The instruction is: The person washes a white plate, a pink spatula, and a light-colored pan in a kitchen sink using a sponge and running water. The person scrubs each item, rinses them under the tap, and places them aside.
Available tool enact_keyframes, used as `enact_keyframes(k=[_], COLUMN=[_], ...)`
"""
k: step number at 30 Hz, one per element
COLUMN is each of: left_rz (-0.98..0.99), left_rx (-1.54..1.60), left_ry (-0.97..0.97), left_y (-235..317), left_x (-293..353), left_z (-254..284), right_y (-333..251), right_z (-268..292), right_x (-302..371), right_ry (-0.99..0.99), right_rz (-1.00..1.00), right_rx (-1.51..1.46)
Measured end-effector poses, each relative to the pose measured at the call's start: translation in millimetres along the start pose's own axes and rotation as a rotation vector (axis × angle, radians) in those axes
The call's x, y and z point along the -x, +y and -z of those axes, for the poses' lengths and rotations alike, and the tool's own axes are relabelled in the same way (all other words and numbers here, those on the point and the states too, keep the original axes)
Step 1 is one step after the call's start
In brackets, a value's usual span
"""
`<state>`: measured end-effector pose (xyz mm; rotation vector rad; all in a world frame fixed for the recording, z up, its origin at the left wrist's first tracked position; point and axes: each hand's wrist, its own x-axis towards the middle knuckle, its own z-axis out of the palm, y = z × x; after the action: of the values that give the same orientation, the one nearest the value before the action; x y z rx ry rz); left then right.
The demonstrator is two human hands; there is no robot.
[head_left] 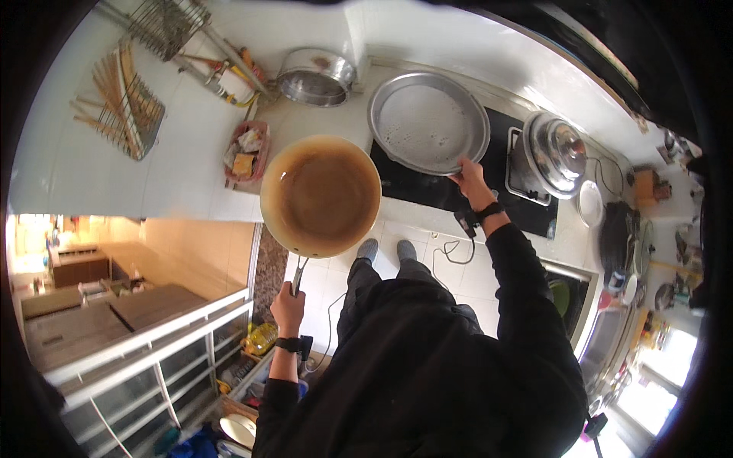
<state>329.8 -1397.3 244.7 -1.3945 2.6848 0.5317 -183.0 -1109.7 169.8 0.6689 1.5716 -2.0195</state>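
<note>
My left hand (pixel 287 311) is closed round the handle of a frying pan (pixel 321 197). The pan's inside is tan and browned, with nothing lying in it, and it is held out in front of the counter's left part. My right hand (pixel 472 183) grips the near rim of a wide round metal basin (pixel 427 126). Pale, bubbly-looking stuff covers the basin's bottom; I cannot tell whether it is liquid. The basin is over the black cooktop (pixel 412 187), and whether it rests there is hidden.
A lidded steel pot (pixel 553 156) stands on the cooktop's right side, with a white plate (pixel 589 203) beyond it. Behind the pan are a round metal pot (pixel 314 76) and a pink basket (pixel 248 153). Wire chopstick holders (pixel 126 107) hang on the left wall. A cable (pixel 450 256) trails below.
</note>
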Motion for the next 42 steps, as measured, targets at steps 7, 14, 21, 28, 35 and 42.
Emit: enact_keyframes(k=[7,14,21,28,35,42], left_rz=[-0.152,-0.345,-0.486,-0.672,-0.779,-0.785], left_rx=[-0.015,-0.036,0.014,-0.024,-0.062,-0.055], left_ry=[-0.119,-0.151,-0.129,-0.141,-0.185,-0.206], left_y=[-10,15,72,161,239,268], left_x=[-115,-180,-213,-242,-262,-271], left_z=[32,44,21,-6,-25,-42], right_y=[34,63,109,149,184,211], right_z=[43,100,148,177,210,220], right_x=[80,175,276,341,364,373], right_ry=[0.171,0.343,0.398,0.583,0.718,0.782], right_rz=[0.08,0.063,0.122,0.134,0.137,0.17], right_rx=[-0.056,-0.071,-0.351,-0.431,-0.524,-0.643])
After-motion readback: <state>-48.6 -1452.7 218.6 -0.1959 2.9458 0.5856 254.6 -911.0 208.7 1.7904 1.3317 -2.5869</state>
